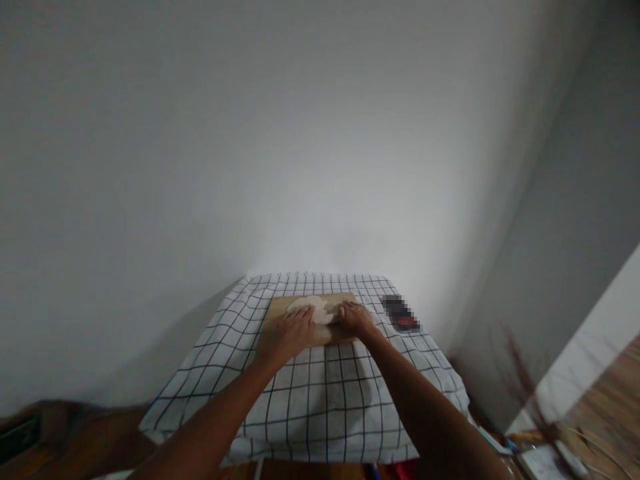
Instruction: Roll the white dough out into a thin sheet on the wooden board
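Note:
A pale, flat piece of dough (324, 315) lies on a wooden board (273, 319) in the middle of the table. My left hand (295, 328) rests on the dough's near left part, its fingers stretched forward and lying flat. At the right edge of the dough, my right hand (356, 318) has its fingers curled in on it. The fingertips of that hand are partly hidden. Both forearms reach in from the bottom of the view.
A white tablecloth with dark checks (310, 400) covers the table, which stands against a pale wall (320, 167). A dark, blurred-out item (400, 313) lies right of the board. At the lower right are thin brown twigs (525, 380) and some clutter.

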Available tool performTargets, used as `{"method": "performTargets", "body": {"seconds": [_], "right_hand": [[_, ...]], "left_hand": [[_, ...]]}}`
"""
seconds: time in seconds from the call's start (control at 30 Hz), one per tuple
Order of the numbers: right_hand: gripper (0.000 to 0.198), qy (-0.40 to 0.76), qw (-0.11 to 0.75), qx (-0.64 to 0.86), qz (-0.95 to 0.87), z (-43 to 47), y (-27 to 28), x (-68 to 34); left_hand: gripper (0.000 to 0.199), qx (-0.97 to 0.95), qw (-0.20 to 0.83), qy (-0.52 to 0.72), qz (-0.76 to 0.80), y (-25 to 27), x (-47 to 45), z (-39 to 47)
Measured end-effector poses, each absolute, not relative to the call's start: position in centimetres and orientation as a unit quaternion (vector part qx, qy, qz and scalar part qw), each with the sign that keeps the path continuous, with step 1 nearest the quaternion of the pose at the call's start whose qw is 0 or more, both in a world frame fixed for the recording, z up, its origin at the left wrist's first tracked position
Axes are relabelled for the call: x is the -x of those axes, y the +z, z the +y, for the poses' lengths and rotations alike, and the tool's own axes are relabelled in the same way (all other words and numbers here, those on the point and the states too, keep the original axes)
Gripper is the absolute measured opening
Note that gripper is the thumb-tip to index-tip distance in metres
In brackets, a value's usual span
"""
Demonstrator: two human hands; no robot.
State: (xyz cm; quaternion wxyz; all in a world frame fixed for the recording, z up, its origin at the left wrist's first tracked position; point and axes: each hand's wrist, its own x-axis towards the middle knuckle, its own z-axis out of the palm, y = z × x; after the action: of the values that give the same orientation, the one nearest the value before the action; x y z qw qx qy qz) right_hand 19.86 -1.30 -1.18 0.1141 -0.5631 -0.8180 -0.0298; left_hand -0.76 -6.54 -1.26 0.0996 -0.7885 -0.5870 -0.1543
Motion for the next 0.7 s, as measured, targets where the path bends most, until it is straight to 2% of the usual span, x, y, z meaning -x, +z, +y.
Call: {"method": "performTargets", "body": {"seconds": [0.27, 0.47, 0.7], "right_hand": [[0.037, -0.028, 0.141, 0.540, -0.829, -4.6, -1.3, -20.5], [0.043, -0.028, 0.134, 0.577, -0.806, -2.2, -0.8, -19.3], [0.045, 0.008, 0.118, 0.603, -0.789, 2.8, -0.4, -18.2]], "left_hand": [[0.055, 0.820, 0.094, -0.151, -0.544, -2.9, 2.0, -8.4], [0.053, 0.815, 0.061, -0.075, -0.571, -1.1, 2.4, -4.4], [0.056, 0.786, 0.042, -0.086, -0.611, -2.1, 2.7, 2.3]]}}
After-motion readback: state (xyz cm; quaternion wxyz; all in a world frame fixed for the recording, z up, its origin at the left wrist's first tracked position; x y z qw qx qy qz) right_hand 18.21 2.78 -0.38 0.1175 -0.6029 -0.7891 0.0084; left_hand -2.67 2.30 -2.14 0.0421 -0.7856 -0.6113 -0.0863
